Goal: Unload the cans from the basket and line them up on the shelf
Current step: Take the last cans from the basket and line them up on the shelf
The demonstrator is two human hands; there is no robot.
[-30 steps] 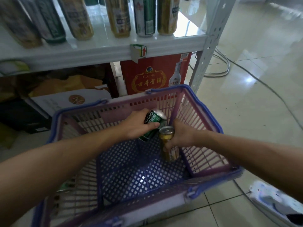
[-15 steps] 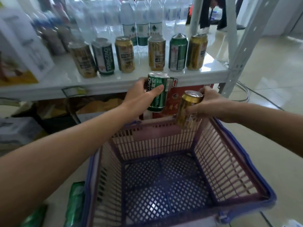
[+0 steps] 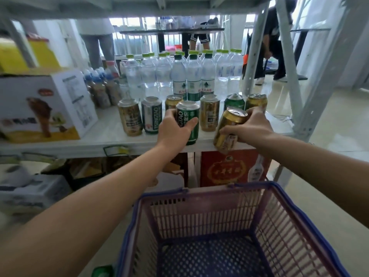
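Green can [image 3: 188, 122] upright in left hand [image 3: 175, 129], fingers wrapped round it, at shelf [image 3: 111, 134] front edge. Gold can [image 3: 229, 128] tilted, gripped by right hand [image 3: 251, 126]. Can row [image 3: 209, 114] just beyond fingers. Basket [image 3: 229, 226] below.

The setting was a shop: a white metal shelf [image 3: 103, 140] stocked with clear water bottles [image 3: 147, 76] at 12 o'clock, a purple plastic basket [image 3: 199, 198] at 6 o'clock.
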